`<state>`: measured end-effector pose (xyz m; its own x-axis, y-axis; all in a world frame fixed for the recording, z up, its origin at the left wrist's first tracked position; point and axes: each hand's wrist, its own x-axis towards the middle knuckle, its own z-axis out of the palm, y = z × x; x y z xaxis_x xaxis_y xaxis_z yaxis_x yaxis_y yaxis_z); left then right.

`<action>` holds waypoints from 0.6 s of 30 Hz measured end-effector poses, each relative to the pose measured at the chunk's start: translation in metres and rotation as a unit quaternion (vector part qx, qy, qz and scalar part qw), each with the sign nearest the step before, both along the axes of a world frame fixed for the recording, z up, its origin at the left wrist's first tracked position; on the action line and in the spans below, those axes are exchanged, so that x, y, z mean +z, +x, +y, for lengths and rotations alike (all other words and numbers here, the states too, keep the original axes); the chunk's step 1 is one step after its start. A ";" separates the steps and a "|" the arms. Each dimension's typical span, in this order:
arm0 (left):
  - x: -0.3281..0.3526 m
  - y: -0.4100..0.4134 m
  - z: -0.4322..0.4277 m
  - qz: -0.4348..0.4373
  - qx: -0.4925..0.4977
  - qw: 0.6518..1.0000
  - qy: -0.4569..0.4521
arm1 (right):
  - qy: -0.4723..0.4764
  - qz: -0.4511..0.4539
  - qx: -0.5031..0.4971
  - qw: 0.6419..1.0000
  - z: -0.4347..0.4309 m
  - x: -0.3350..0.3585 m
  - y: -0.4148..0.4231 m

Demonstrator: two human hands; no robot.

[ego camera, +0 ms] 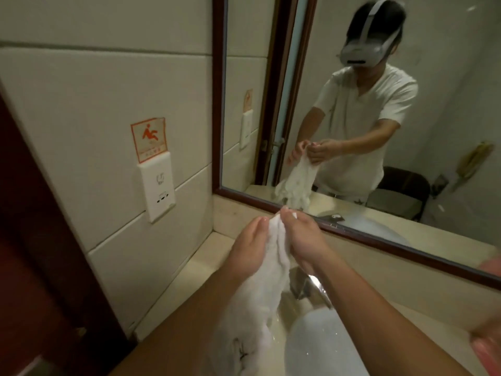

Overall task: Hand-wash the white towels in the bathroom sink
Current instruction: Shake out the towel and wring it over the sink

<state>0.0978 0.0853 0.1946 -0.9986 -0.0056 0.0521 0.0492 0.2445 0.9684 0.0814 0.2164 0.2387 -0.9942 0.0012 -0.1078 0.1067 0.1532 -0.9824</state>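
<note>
A wet white towel (260, 289) hangs lengthwise in front of me, its top edge bunched between both hands. My left hand (249, 245) grips the towel's upper left side. My right hand (301, 240) pinches the top from the right, fingers curled over the cloth. The towel's lower end droops toward the counter left of the white sink (325, 346). A chrome tap (311, 289) stands behind the basin, partly hidden by the towel and my right forearm.
A beige counter (206, 270) runs to the tiled wall with a white socket (157, 185) and a slip-warning sticker (149, 139). A framed mirror (379, 131) stands behind the sink. A dark door frame (40, 253) is at left; something pink (488, 351) lies at right.
</note>
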 end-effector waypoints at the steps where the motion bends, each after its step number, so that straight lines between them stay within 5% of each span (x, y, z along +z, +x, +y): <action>1: 0.014 -0.004 0.003 0.007 -0.016 1.000 0.009 | -0.015 0.009 0.010 1.000 -0.001 0.012 -0.001; 8: 0.101 -0.033 -0.005 0.136 0.050 0.989 -0.017 | 0.109 0.156 0.041 0.981 0.012 0.106 0.000; 18: 0.211 -0.058 -0.035 0.242 -0.015 0.966 -0.089 | 0.102 0.107 0.074 0.986 0.046 0.158 0.014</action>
